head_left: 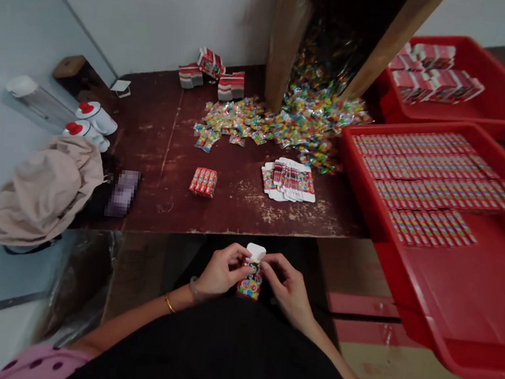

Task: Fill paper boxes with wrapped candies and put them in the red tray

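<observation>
Just in front of the table edge, over my lap, I hold a small printed candy box point(250, 284) upright between both hands. Its white top flap point(256, 250) stands raised. My left hand point(227, 270) pinches the box's left side with thumb and fingers. On the opposite side, my right hand point(287, 285) has its thumb and fingertips closed at the upper edge, by the flap. What is inside the box I cannot see. Beyond my hands on the table lie a small block of filled red boxes point(203, 182) and a fanned stack of flat cartons point(288, 180).
Wrapped candies point(285, 124) spill from a tipped cardboard box point(281, 43). On the right, a red tray point(405, 270) holds rows of boxes; another red tray point(458, 117) sits behind. Carton bundles point(231, 86), bottles point(90, 115) and a beige cloth bag point(51, 185) are farther left.
</observation>
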Motion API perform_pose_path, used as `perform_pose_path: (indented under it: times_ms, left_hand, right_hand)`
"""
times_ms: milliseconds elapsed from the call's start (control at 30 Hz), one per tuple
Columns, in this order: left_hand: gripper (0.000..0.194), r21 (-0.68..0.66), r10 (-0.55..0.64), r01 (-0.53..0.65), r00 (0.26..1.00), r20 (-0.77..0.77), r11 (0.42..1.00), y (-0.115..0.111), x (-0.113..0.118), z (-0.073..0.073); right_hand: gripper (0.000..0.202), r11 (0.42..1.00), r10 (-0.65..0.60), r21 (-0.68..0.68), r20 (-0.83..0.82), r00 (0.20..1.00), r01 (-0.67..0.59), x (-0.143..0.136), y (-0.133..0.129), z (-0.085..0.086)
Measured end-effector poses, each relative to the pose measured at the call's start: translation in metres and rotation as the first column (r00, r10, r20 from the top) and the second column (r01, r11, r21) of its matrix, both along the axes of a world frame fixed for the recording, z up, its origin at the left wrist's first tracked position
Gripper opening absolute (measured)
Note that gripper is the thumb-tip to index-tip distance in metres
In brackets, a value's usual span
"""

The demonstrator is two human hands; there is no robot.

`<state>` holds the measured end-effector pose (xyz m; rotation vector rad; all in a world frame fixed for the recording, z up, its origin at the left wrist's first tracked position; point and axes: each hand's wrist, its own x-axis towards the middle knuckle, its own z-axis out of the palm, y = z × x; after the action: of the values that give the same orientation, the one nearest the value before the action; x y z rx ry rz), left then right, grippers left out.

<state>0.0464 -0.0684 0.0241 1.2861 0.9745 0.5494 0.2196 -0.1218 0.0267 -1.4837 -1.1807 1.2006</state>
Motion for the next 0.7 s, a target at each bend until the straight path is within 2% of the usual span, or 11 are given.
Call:
perform_pose_path:
  times_ms: [100, 200, 267, 333, 400, 467, 500, 533, 600, 700]
  left_hand:
    - [0.024, -0.032, -0.061, 0.058, 0.995, -0.083, 0.998, -0.006, -0.009, 0.002]
    - [0.024, -0.042, -0.047, 0.043, 0.994, -0.1, 0.998, -0.01, -0.015, 0.003]
    - [0.031, -0.153, -0.019, 0.014, 0.999, -0.028, 0.988, -0.011, -0.016, 0.0]
    - [0.047, -0.375, -0.026, 0.051, 0.997, 0.072, 0.926, -0.011, -0.014, -0.005]
    - [0.046, -0.603, -0.061, 0.172, 0.978, 0.2, 0.779, -0.012, -0.012, -0.013]
    - [0.043, -0.72, -0.067, 0.278, 0.949, 0.307, 0.635, -0.013, -0.01, -0.02]
    - [0.043, -0.74, -0.061, 0.302, 0.94, 0.334, 0.601, -0.014, -0.01, -0.023]
    - [0.041, -0.744, -0.055, 0.305, 0.939, 0.34, 0.595, -0.014, -0.01, -0.025]
    - [0.036, -0.737, -0.036, 0.268, 0.949, 0.314, 0.621, -0.016, -0.011, -0.03]
    - [0.036, -0.722, -0.019, 0.273, 0.94, 0.339, 0.635, -0.018, -0.015, -0.035]
  right_hand:
    - [0.029, 0.99, 0.046, -0.128, -0.13, 0.99, -0.063, 0.0, -0.004, -0.004]
    - [0.028, 0.95, -0.021, -0.293, -0.409, 0.912, -0.109, -0.002, -0.005, -0.011]
    - [0.035, 0.898, -0.038, -0.383, -0.561, 0.827, -0.218, -0.003, -0.003, -0.015]
    - [0.034, 0.832, 0.032, -0.421, -0.614, 0.789, -0.361, -0.003, 0.004, -0.015]
    - [0.028, 0.801, 0.185, -0.396, -0.548, 0.816, -0.448, -0.001, 0.014, -0.011]
    - [0.027, 0.827, 0.345, -0.307, -0.385, 0.856, -0.471, 0.001, 0.021, -0.005]
    - [0.031, 0.846, 0.391, -0.256, -0.298, 0.871, -0.468, 0.002, 0.024, -0.001]
    - [0.038, 0.863, 0.413, -0.213, -0.227, 0.882, -0.458, 0.002, 0.025, 0.002]
    - [0.046, 0.88, 0.419, -0.174, -0.154, 0.895, -0.442, 0.0, 0.025, 0.006]
    - [0.039, 0.886, 0.397, -0.208, -0.121, 0.91, -0.414, -0.005, 0.022, 0.006]
